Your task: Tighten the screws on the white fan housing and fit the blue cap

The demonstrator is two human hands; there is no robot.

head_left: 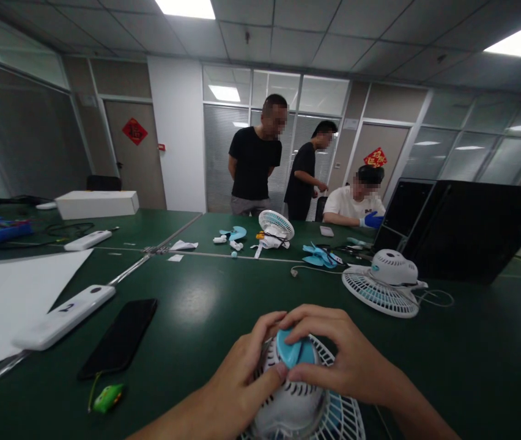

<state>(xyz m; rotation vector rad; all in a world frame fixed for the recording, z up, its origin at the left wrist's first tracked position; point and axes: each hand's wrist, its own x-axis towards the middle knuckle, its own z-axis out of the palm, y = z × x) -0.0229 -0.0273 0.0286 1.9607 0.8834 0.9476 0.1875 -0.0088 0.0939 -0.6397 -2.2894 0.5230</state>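
Directly in front of me a white fan (290, 406) lies with its grille underneath and its rounded, slotted motor housing on top. A light-blue round piece like a knob (289, 347) sits at the top of the housing. My right hand (334, 348) curls over from the right, thumb and fingers closed about the blue piece. From the left, my left hand (244, 370) wraps the side of the housing, its thumb tip beside the blue piece. My fingers hide part of the knob, so I cannot tell whether it is seated or loose.
A second white fan (386, 284) lies at the right by a dark monitor (471, 226). Across the table are another small fan (276, 229) and blue blades (320, 256). A phone (120, 336), a power strip (65, 315) and paper (8, 299) lie left. Several people are opposite.
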